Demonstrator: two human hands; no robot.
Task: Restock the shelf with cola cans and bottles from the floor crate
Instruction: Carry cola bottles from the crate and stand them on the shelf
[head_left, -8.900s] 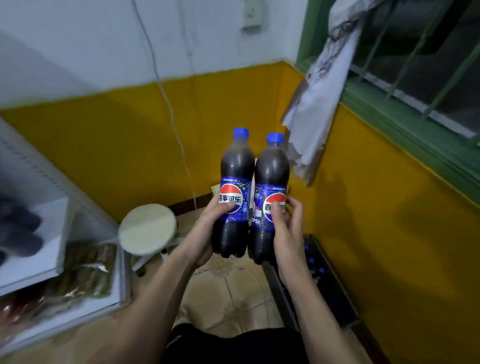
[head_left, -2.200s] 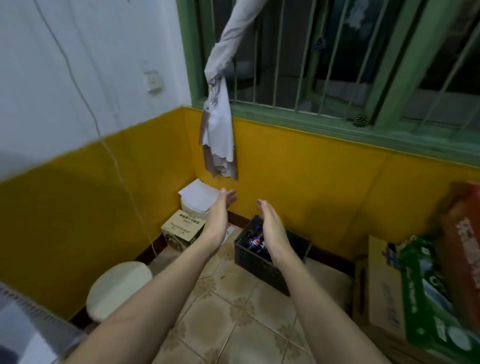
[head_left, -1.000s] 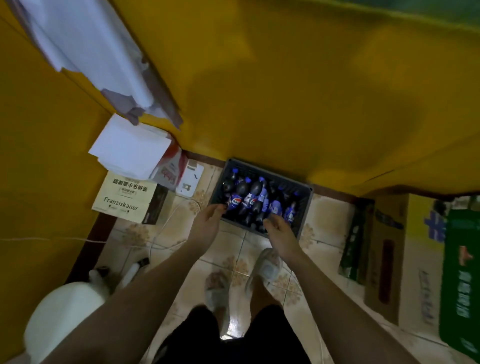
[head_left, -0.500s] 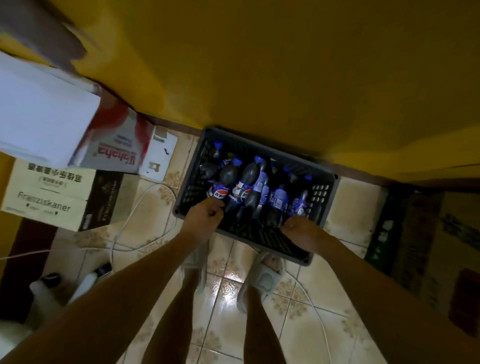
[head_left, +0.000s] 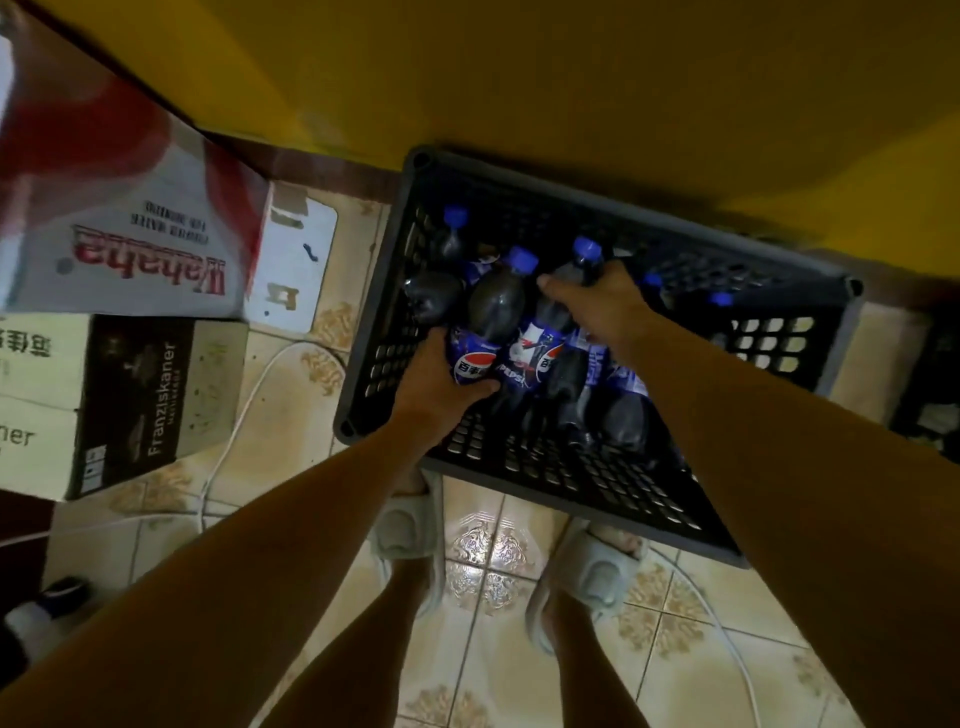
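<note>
A dark plastic crate stands on the tiled floor against the yellow wall. Several cola bottles with blue caps lie inside it. My left hand grips the lower body of one cola bottle at its blue label. My right hand grips the upper part of a second cola bottle lying beside the first, just below its blue cap. More bottles lie under and to the right of my right forearm. No shelf is in view.
Two cardboard boxes are stacked at the left: a red and white one above a dark and cream one. White cables run across the floor. My feet in grey slippers stand just before the crate.
I have bent closer over the crate. Both hands went from the crate's near rim into it and now grip one bottle each.
</note>
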